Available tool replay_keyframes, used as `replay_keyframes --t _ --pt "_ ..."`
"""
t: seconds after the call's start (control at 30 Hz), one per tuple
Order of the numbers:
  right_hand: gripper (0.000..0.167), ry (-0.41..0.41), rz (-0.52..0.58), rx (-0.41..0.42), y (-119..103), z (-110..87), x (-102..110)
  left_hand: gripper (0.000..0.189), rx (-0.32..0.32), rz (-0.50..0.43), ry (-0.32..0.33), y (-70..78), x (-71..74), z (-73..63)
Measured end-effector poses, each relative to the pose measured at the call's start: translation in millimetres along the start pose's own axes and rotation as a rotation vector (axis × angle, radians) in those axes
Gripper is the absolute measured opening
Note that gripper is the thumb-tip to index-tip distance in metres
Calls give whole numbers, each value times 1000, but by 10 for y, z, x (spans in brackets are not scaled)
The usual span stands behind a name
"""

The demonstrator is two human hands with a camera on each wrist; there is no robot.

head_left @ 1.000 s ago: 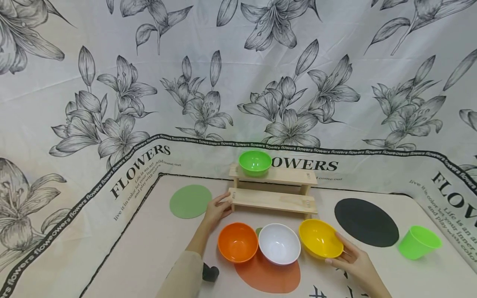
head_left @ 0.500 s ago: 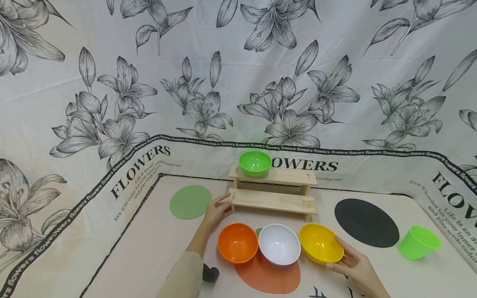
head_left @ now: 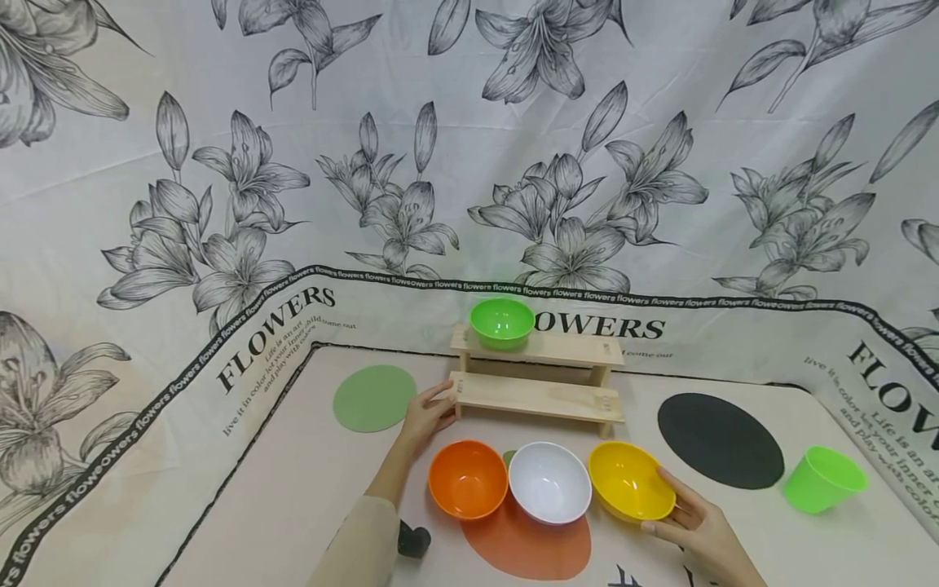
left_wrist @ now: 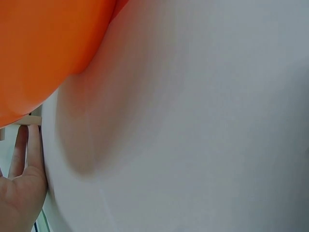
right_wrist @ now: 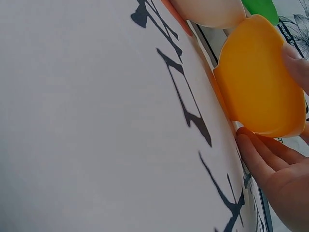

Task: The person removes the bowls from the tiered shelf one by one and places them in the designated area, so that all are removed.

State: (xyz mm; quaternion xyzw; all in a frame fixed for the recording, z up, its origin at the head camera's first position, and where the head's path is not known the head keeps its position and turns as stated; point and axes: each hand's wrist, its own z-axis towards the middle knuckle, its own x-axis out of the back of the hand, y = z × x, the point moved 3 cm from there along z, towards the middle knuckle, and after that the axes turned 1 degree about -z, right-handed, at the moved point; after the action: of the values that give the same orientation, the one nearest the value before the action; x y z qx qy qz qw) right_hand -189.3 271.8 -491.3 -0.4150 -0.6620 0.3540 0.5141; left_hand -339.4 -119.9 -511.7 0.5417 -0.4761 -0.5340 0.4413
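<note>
Soft, even light fills the head view, leaving small glints in the yellow bowl [head_left: 629, 483]. Both wrist views are dimmer; in the left, a blurred shadow lies beside the orange bowl [left_wrist: 43, 48], probably from overhead light.

A green cup [head_left: 822, 481] sits just beside a black oval [head_left: 720, 440], and flower-printed cloth [head_left: 469, 155] hangs behind.

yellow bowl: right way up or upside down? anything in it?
Right way up, empty. The head view looks into the bare inside of the yellow bowl, mouth facing up, with the right hand holding its side.
</note>
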Motion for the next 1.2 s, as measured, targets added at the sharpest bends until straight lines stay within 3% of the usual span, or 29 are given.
replay_keyframes --t 0.23,0.4,0.53,0.73,0.9,1.03,1.2 --pt "94 -15 -8 -13 17 7 4 45 -2 3 -6 -25 8 2" --pt "92 -17 -79 33 -70 33 71 45 4 -2 -3 -27 4 13" --pt "91 27 -124 118 -215 81 189 46 -8 -2 -9 -26 2 16" --pt "83 115 -150 334 -477 239 366 45 -8 -10 -6 -24 8 17" --pt "77 109 -84 434 -731 406 380 44 -4 5 -10 0 3 -16" --pt "75 44 -17 465 -941 556 300 44 -5 11 -11 12 4 -28" --pt "73 -49 191 463 -1132 787 162 44 -7 11 -13 -4 9 -10"
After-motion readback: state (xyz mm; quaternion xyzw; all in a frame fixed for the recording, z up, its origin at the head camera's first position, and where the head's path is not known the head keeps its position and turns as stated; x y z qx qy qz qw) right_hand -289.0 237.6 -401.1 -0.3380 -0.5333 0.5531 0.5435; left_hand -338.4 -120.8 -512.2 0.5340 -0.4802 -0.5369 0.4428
